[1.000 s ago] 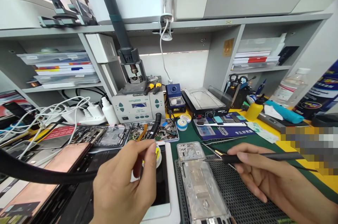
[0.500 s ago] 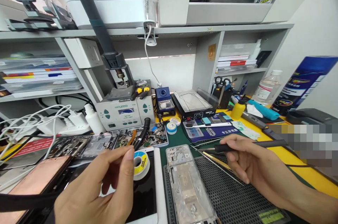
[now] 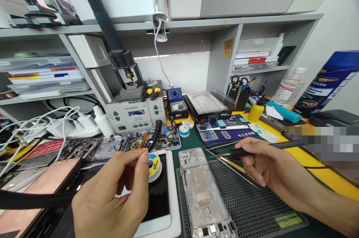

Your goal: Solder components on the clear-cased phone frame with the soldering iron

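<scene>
My left hand is at the lower left with thumb and forefinger pinched together. Whatever the pinch may hold is too small to make out. Right behind its fingertips a spool of solder wire lies on a white tablet. In my right hand is a black-handled soldering iron, its thin tip pointing left above the mat's back edge. Under that hand are gold tweezers and a thin silver tool. A bare phone frame lies between my hands on a black perforated mat.
A grey rework station and a blue soldering station stand at the back, beside a heating plate. A tray of small parts sits before them. Phones and white cables crowd the left. Bottles stand right.
The view has shifted slightly, and the phone frame's lower end shows more. My left hand appears a little further right. Both hands keep their grips.
</scene>
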`<state>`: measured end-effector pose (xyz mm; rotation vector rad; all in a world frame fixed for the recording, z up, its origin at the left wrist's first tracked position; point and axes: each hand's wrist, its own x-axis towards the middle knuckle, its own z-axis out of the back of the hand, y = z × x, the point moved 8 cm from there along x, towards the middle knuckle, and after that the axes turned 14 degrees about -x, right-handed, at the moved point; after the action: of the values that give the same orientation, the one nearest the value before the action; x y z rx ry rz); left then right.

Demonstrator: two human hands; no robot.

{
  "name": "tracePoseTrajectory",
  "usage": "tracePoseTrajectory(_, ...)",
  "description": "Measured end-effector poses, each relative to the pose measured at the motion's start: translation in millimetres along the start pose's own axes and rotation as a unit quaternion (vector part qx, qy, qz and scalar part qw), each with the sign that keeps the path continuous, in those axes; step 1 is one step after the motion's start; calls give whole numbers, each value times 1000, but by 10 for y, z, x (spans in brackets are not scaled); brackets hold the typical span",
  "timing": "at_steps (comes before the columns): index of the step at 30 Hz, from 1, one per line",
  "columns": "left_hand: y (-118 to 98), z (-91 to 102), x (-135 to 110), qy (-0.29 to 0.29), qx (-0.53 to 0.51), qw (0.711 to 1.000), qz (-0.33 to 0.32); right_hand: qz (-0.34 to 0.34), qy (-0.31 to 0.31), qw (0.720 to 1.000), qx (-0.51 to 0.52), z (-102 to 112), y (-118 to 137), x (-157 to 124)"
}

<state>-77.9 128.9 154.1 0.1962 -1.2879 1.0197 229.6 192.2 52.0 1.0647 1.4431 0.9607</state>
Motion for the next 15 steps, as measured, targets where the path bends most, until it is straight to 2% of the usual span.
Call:
tracePoseTrajectory(5, -11, 7, 8, -2, -3, 1000, 13, -3, 9, 1000, 7, -3, -36, 9)
tracePoseTrajectory(9, -53, 8, 53, 49, -2, 998, -36, 0, 8, 1000, 4, -23, -46, 35)
tracePoseTrajectory(11, -62, 28, 57, 55, 5, 997, -60, 4, 11, 1000, 0, -43, -45, 37)
tracePoseTrajectory(15, 36, 156, 7, -23, 22, 997, -68, 17, 12, 1000, -13, -67, -19, 27)
